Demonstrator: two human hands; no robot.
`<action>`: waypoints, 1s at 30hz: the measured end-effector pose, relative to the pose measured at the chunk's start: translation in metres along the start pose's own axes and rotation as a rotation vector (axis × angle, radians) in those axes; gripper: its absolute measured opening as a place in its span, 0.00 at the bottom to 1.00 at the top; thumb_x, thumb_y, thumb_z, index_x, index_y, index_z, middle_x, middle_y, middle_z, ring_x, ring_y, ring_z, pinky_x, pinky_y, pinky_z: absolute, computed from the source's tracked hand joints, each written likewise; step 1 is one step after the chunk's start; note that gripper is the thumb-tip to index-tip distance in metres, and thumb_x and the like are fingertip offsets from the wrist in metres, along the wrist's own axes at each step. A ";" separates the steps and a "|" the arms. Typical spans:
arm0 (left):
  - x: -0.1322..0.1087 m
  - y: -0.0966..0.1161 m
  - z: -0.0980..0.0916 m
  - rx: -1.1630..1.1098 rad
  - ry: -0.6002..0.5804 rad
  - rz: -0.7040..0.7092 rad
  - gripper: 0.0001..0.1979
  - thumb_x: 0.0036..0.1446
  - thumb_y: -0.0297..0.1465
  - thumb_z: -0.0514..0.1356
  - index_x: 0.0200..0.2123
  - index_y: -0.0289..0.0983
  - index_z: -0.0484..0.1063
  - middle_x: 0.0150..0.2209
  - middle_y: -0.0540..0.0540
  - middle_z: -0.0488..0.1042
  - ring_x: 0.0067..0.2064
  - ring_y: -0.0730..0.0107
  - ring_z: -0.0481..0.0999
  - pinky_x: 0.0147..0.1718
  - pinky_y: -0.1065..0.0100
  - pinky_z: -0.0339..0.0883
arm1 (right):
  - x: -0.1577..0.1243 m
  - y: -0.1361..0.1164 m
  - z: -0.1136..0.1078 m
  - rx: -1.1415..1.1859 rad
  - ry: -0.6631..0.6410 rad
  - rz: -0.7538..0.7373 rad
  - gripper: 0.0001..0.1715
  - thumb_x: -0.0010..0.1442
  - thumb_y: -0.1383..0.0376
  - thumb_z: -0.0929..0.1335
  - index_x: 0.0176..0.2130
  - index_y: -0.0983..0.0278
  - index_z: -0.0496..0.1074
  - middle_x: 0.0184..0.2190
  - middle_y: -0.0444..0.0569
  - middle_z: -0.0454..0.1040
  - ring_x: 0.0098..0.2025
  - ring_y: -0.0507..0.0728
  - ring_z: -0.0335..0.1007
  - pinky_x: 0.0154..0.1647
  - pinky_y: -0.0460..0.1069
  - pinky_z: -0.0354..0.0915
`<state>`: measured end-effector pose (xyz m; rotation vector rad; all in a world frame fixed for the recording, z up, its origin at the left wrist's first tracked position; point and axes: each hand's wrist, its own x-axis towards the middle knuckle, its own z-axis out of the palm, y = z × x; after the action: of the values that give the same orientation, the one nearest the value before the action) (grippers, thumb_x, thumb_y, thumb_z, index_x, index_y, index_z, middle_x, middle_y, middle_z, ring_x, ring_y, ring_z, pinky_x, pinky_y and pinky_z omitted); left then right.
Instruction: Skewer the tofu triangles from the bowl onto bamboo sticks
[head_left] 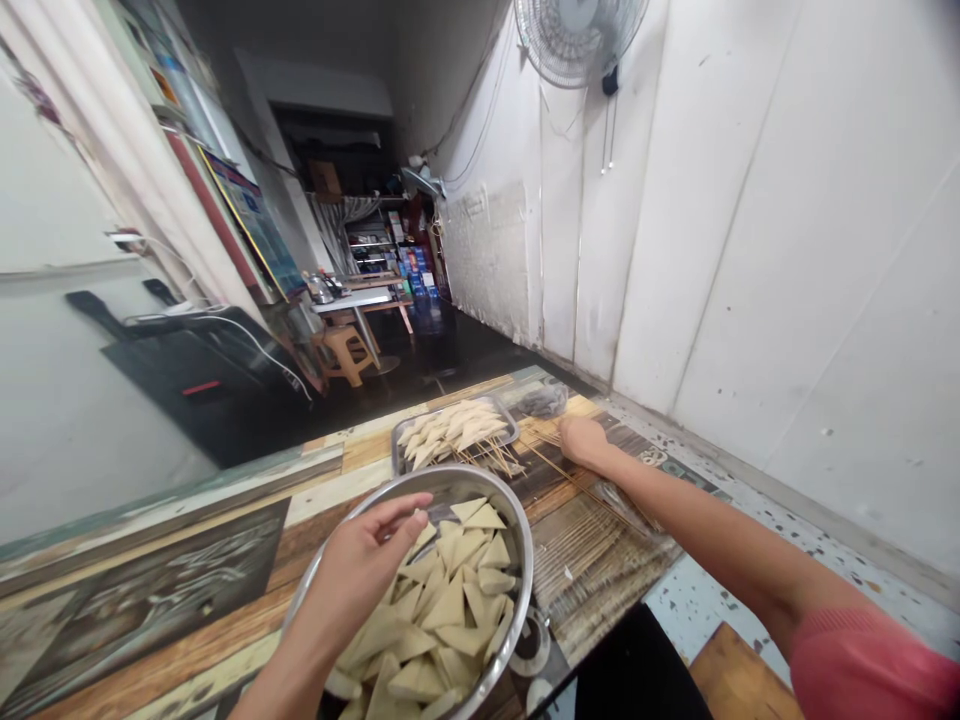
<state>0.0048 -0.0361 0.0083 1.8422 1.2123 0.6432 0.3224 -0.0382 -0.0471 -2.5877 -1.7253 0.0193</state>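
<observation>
So the left hand (361, 555) is over the steel bowl (528, 570) of pale triangles (450, 605), its grip loose, thumb and index slightly parted. Right hand (583, 440) is curled by thin sticks (551, 464) on the worktop (319, 503); can't tell if it's gripping any. Tray (397, 460) of skewered pieces (454, 425) sits just behind the bowl.

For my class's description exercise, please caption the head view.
Left hand over a bowl of pale triangles, right hand beside thin sticks, a tray of skewered pieces beyond.
</observation>
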 end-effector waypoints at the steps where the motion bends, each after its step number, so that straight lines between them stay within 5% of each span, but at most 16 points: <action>1: 0.000 0.000 0.000 0.001 0.001 0.001 0.22 0.45 0.43 0.59 0.42 0.38 0.73 0.33 0.47 0.77 0.38 0.62 0.74 0.35 0.70 0.63 | 0.001 0.000 -0.001 0.027 0.010 -0.005 0.16 0.61 0.64 0.64 0.48 0.67 0.65 0.46 0.51 0.68 0.43 0.56 0.69 0.41 0.55 0.66; 9: -0.003 0.004 0.000 0.001 0.031 0.032 0.20 0.44 0.41 0.59 0.40 0.38 0.75 0.32 0.47 0.77 0.36 0.63 0.74 0.34 0.70 0.64 | 0.004 -0.022 -0.038 0.427 0.183 -0.178 0.14 0.61 0.64 0.64 0.46 0.67 0.66 0.44 0.49 0.70 0.40 0.54 0.70 0.40 0.54 0.67; 12: -0.002 0.004 -0.006 0.009 0.049 0.034 0.19 0.43 0.41 0.59 0.38 0.37 0.75 0.34 0.47 0.78 0.37 0.61 0.74 0.35 0.68 0.64 | -0.022 -0.035 -0.060 0.661 0.272 -0.246 0.12 0.62 0.62 0.63 0.42 0.68 0.67 0.37 0.46 0.71 0.35 0.52 0.70 0.35 0.50 0.67; 15: 0.003 0.003 -0.009 0.042 -0.005 0.063 0.18 0.43 0.40 0.59 0.37 0.37 0.76 0.36 0.46 0.78 0.38 0.60 0.74 0.37 0.68 0.64 | -0.072 -0.047 -0.069 0.912 0.270 -0.315 0.16 0.66 0.60 0.53 0.39 0.66 0.62 0.20 0.37 0.65 0.18 0.46 0.61 0.23 0.43 0.62; 21: 0.036 0.005 0.009 0.367 -0.160 0.158 0.14 0.45 0.38 0.57 0.34 0.40 0.77 0.34 0.46 0.77 0.35 0.62 0.73 0.34 0.69 0.60 | -0.163 -0.057 -0.027 1.249 0.108 -0.296 0.11 0.64 0.60 0.55 0.37 0.64 0.59 0.15 0.33 0.52 0.15 0.45 0.48 0.14 0.39 0.48; 25: 0.061 0.004 0.029 0.538 -0.169 0.082 0.11 0.43 0.39 0.58 0.26 0.40 0.76 0.27 0.46 0.76 0.29 0.65 0.71 0.28 0.70 0.57 | -0.186 -0.055 0.004 1.541 -0.166 -0.162 0.17 0.62 0.57 0.58 0.46 0.65 0.58 0.16 0.33 0.56 0.14 0.44 0.46 0.13 0.39 0.46; 30: 0.077 -0.009 0.044 0.606 -0.165 -0.005 0.16 0.42 0.44 0.58 0.19 0.36 0.71 0.22 0.45 0.72 0.24 0.67 0.69 0.23 0.70 0.55 | -0.198 -0.044 0.018 1.616 -0.188 -0.131 0.20 0.59 0.54 0.61 0.44 0.67 0.60 0.14 0.33 0.55 0.14 0.44 0.45 0.12 0.39 0.44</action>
<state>0.0656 0.0206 -0.0244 2.3267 1.3958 0.1092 0.2054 -0.2036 -0.0646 -1.2370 -1.0008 1.1129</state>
